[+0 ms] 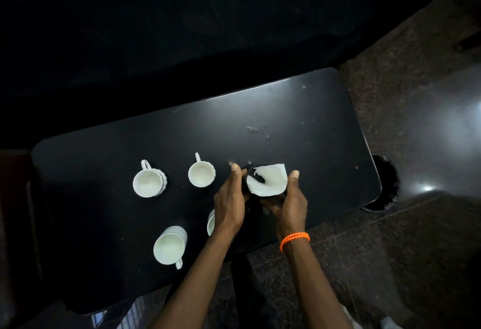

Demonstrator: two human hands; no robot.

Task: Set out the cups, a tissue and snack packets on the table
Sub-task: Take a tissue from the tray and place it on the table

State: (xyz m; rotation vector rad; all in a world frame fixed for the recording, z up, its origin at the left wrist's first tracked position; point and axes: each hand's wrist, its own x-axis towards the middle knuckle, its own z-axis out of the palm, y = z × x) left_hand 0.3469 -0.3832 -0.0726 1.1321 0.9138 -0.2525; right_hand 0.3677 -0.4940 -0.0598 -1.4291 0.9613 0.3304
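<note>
Several white cups stand on the black table (299,125): one at the left (149,181), one in the middle (201,173), one near the front (169,246), and one (210,222) mostly hidden behind my left wrist. Both hands grip a black round holder (251,172) with a white tissue (269,180) sticking out of its top. My left hand (230,198) presses its left side. My right hand (289,203), with an orange bead bracelet on the wrist, cups its right side. No snack packets are in view.
A dark sofa (182,29) runs behind the table. Speckled stone floor (416,224) lies to the right and front. A dark round object (385,185) sits on the floor at the table's right end. Small crumbs (252,129) dot the table's right half.
</note>
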